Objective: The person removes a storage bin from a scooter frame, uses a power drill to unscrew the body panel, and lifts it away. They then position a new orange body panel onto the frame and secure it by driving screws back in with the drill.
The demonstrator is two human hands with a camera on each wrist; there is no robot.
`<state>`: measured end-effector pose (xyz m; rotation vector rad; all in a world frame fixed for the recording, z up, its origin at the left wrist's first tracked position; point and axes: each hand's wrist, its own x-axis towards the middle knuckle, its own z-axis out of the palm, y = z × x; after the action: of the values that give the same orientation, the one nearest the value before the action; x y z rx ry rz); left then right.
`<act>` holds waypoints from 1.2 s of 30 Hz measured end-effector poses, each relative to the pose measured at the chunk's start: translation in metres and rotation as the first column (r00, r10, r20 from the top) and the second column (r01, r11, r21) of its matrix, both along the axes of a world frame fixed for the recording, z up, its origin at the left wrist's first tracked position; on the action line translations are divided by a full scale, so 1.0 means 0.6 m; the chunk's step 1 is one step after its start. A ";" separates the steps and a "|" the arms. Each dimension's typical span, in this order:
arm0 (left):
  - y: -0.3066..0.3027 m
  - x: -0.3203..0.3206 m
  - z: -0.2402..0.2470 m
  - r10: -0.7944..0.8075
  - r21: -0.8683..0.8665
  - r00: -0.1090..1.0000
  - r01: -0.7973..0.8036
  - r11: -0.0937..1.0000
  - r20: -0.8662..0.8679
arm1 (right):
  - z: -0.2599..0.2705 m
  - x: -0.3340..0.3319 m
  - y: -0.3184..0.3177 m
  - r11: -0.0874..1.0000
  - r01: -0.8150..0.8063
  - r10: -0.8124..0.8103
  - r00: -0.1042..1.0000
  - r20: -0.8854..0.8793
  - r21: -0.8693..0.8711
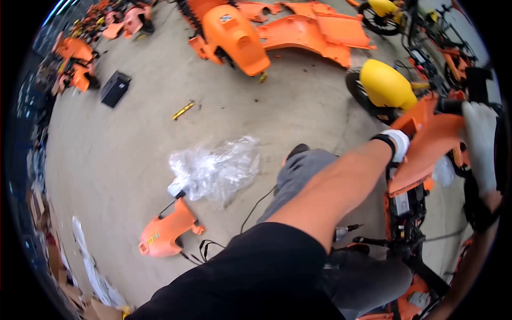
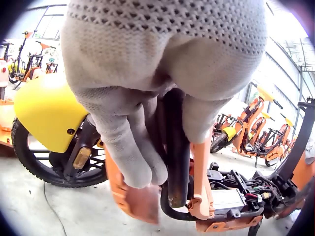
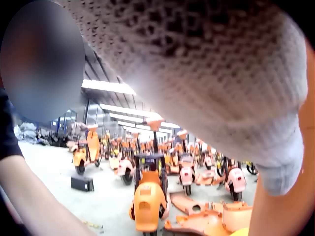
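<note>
A curved orange panel [image 1: 429, 141] lies over the scooter frame at the right of the head view. My gloved left hand [image 1: 396, 144] is at its near edge; in the left wrist view the left hand [image 2: 162, 93] has fingers and thumb on both sides of a black tube [image 2: 177, 152], beside orange bodywork [image 2: 199, 182]. At the panel's far end is my gloved right hand [image 1: 480, 141], close to the black tube's end. In the right wrist view, the right hand [image 3: 221, 83] holds against an orange surface [image 3: 280, 211]; its inner fingers are hidden.
A yellow fender [image 1: 385, 84] and wheel stand beyond the panel. Clear plastic film [image 1: 216, 165], a loose orange part [image 1: 168, 229], cables and a black box [image 1: 115, 89] lie on the floor. More orange scooters [image 3: 147, 204] and loose panels [image 1: 304, 37] are farther off.
</note>
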<state>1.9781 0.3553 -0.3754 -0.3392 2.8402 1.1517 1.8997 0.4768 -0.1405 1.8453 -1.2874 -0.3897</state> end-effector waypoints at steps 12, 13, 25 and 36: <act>-0.009 -0.009 -0.007 -0.053 -0.136 0.999 0.054 0.989 0.012 | 0.010 0.075 0.156 0.900 0.435 -0.431 0.897 0.096 -0.025; -0.008 -0.009 -0.008 -0.048 -0.162 0.998 0.042 0.986 -0.031 | 0.010 0.064 0.171 0.785 0.618 -0.619 0.780 0.094 0.040; -0.006 -0.030 -0.028 -0.025 -0.151 1.000 0.026 0.988 0.007 | 0.046 0.035 -0.013 0.749 0.652 -0.656 0.755 -0.008 0.119; 0.006 -0.034 -0.031 0.013 -0.162 0.998 -0.002 0.987 0.068 | 0.061 0.091 -0.034 0.838 0.503 -0.487 0.865 -0.126 0.212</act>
<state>1.9577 0.3591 -0.3942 -0.3896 2.8804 0.8943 1.9545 0.4562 -0.1040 1.6463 -1.7318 -0.9133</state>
